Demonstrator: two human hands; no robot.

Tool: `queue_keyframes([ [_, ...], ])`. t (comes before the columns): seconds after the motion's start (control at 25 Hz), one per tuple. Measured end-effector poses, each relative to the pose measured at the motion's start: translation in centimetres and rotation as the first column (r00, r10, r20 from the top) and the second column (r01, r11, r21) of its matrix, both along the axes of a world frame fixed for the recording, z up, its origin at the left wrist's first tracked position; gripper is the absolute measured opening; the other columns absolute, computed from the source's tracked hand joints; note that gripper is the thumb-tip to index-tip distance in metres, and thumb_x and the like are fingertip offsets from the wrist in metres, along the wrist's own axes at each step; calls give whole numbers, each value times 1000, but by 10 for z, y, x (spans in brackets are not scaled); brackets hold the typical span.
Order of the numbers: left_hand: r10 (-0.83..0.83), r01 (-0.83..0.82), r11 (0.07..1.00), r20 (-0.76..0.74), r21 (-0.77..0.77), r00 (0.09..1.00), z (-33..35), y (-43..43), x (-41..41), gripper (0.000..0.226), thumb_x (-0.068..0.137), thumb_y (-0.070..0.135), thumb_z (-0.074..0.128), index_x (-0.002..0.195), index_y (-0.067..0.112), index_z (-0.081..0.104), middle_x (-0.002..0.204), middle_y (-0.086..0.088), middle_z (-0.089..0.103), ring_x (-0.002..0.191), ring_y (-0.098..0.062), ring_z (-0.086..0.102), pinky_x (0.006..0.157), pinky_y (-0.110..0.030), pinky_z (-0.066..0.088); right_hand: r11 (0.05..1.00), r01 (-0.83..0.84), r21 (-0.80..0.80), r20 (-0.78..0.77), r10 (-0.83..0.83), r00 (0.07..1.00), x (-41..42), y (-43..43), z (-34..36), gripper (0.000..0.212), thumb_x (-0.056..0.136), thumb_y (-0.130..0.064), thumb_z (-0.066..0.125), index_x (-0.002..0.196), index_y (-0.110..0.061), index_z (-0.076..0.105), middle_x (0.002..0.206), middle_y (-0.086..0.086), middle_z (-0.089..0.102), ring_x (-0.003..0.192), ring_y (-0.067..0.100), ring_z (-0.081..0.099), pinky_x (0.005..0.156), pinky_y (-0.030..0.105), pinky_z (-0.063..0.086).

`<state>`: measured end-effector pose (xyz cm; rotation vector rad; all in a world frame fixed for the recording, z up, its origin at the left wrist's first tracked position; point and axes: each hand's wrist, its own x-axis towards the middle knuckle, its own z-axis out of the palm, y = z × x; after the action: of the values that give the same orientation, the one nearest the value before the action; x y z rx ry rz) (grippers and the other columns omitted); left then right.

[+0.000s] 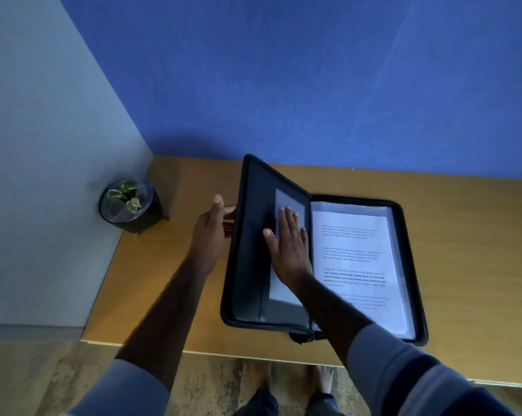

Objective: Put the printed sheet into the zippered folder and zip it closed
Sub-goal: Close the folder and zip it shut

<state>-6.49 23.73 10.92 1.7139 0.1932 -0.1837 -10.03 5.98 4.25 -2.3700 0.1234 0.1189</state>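
A black zippered folder (410, 310) lies on the wooden table, its right half flat and its left cover (255, 235) tilted up. The printed sheet (359, 265) rests in the right half under a clear sleeve. My left hand (211, 232) grips the outer edge of the raised cover, fingers behind it. My right hand (286, 250) lies flat, fingers spread, on the inner face of that cover over a pale pocket panel. My right forearm crosses the sheet's lower left corner. The zipper pull (298, 337) hangs at the spine's near end.
The wooden table (169, 295) stands against a blue wall, its near edge just below the folder. A small potted plant (127, 205) in a dark pot sits in the table's far left corner. My bare feet (323, 382) are on the floor below.
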Motion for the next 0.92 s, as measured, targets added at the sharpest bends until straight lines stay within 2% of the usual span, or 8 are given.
queue_keyframes([
  [0.16, -187, 192, 957, 41, -217, 981, 18, -39, -11, 76, 94, 75, 17, 138, 32, 61, 134, 8, 68, 126, -10, 63, 108, -36, 49, 964, 107, 242, 44, -121, 992, 11, 5, 46, 68, 106, -53, 27, 163, -21, 10, 172, -3, 6, 156, 7, -1, 128, 42, 2],
  [0.32, -279, 306, 905, 130, -296, 952, 21, -99, -32, 73, 99, 63, 8, 157, 27, 35, 161, 14, 37, 150, -3, 31, 123, -25, 26, 837, 165, 521, 23, -207, 978, 12, -20, 91, 62, 107, -48, 34, 161, -21, 24, 169, -4, 22, 154, 4, 16, 128, 36, 15],
  [0.36, -274, 298, 904, 118, -306, 954, 21, -114, -37, 73, 100, 61, 9, 157, 24, 32, 162, 12, 33, 150, -3, 28, 123, -23, 25, 815, 155, 558, 4, -189, 982, 10, -30, 100, 57, 107, -47, 37, 159, -23, 31, 164, -6, 35, 150, 2, 29, 124, 32, 24],
  [0.44, -262, 276, 899, 89, -340, 961, 18, -141, -46, 69, 99, 57, 15, 154, 20, 35, 158, 8, 36, 150, -6, 30, 119, -18, 30, 792, 145, 592, -23, -164, 986, 6, -51, 114, 39, 107, -40, 45, 144, -28, 50, 128, -11, 65, 117, -6, 59, 100, 24, 46],
  [0.48, -263, 274, 898, 78, -345, 962, 17, -155, -50, 68, 99, 54, 18, 152, 16, 37, 157, 4, 40, 149, -9, 34, 120, -21, 32, 794, 162, 586, -27, -181, 983, 3, -63, 119, 30, 106, -36, 48, 134, -29, 57, 109, -9, 70, 100, -4, 65, 88, 23, 50],
  [0.6, -309, 320, 881, 87, -349, 947, 12, -187, -58, 65, 103, 46, 23, 154, 7, 35, 155, -10, 46, 146, -16, 42, 124, -43, 30, 839, 219, 498, -11, -246, 969, -2, -102, 132, 25, 100, -24, 49, 121, -26, 63, 100, -2, 72, 88, 7, 69, 77, 27, 54],
  [0.76, -451, 462, 884, 130, -74, 883, -19, -213, -69, 59, 108, 44, 23, 162, 21, 16, 171, 3, 12, 157, -10, 9, 129, -46, 11, 885, 305, 352, -40, -311, 949, -3, -162, 131, 34, 97, -11, 46, 127, -17, 62, 106, -1, 70, 91, 14, 67, 68, 27, 50],
  [0.92, -537, 534, 787, -85, 309, 839, -62, -215, -67, 61, 107, 50, 24, 162, 31, 5, 171, 7, -7, 157, -14, -6, 129, -45, 4, 893, 371, 255, -55, -370, 928, -10, -215, 105, 30, 100, -12, 44, 122, -17, 64, 97, 2, 71, 78, 21, 69, 62, 35, 56],
])
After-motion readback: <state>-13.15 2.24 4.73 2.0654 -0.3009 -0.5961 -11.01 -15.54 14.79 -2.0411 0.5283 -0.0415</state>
